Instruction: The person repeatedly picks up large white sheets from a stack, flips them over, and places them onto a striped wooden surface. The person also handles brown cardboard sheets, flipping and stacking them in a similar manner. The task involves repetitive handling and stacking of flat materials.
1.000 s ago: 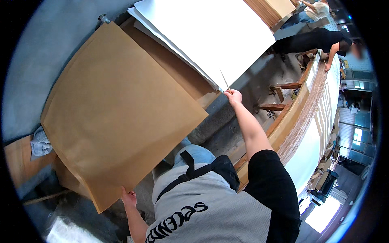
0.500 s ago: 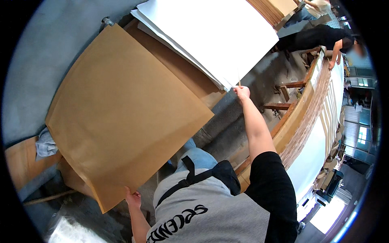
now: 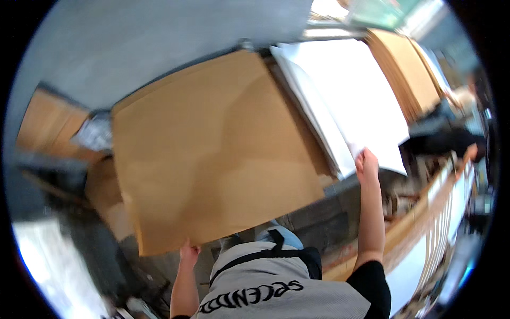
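A broad brown paper sheet (image 3: 212,154) lies in front of me, its near edge running slantwise. My left hand (image 3: 189,252) is closed on that edge near its lower left corner, fingers pinching the paper. To the right is a stack of large white paper sheets (image 3: 313,106). My right hand (image 3: 366,165) is closed on the near edge of the top white sheet (image 3: 361,90), which is bent up and parted from the sheets below. The fingertips of my right hand are partly hidden by the grip, and the picture is blurred there.
Beyond the white paper stands a stack of brown boards (image 3: 406,74). At right, a long wooden-framed table (image 3: 419,244) carries striped strips; a person in black (image 3: 446,143) bends over its far end. A grey wall (image 3: 159,37) rises behind. Crumpled plastic (image 3: 95,132) lies at left.
The view has turned, shifting the papers. My right hand has gone from the stack's corner to lifting the top white sheet's edge; the thin stick seen by it earlier no longer shows. My left hand keeps its hold.
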`<state>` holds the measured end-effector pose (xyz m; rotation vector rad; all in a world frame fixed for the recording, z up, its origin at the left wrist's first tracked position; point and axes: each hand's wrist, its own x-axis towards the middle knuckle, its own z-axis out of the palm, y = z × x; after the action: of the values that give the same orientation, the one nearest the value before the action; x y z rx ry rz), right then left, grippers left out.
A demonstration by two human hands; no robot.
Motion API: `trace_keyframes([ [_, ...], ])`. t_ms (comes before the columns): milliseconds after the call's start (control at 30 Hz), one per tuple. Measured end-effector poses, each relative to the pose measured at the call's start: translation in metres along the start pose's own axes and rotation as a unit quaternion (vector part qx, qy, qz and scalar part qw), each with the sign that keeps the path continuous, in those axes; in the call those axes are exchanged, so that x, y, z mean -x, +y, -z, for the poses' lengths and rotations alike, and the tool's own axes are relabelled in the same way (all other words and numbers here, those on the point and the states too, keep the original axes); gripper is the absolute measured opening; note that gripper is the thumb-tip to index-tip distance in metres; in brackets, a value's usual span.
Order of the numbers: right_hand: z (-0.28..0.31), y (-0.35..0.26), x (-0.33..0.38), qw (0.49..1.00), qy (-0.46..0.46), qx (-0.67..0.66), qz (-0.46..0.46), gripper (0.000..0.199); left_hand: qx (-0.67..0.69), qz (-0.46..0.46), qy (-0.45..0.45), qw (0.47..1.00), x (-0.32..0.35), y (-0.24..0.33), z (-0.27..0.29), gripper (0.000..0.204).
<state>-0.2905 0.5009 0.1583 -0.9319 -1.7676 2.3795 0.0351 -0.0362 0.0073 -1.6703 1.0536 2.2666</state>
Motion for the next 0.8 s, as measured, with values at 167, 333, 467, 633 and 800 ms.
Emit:
trace_keyframes([
  [167, -0.147, 0.053, 0.097, 0.998, -0.048, 0.04, 0.01, 0.021, -0.035, -0.036, -0.015, 0.999, -0.016, -0.007, -0.005, 0.032],
  [333, -0.259, 0.152, 0.185, 0.944, -0.282, 0.168, -0.044, 0.017, -0.021, -0.039, 0.002, 0.999, -0.02, -0.012, -0.02, 0.035],
  [467, -0.303, 0.252, 0.24, 0.833, -0.471, 0.29, 0.023, 0.022, 0.017, -0.036, -0.02, 0.999, -0.025, -0.025, -0.019, 0.034],
  [633, -0.332, 0.317, 0.298, 0.698, -0.563, 0.406, 0.177, 0.023, -0.014, -0.039, -0.067, 0.997, -0.016, -0.015, -0.022, 0.034],
  [800, -0.334, 0.366, 0.321, 0.662, -0.594, 0.42, 0.182, 0.025, 0.03, -0.036, -0.057, 0.997, -0.03, -0.026, -0.022, 0.034],
])
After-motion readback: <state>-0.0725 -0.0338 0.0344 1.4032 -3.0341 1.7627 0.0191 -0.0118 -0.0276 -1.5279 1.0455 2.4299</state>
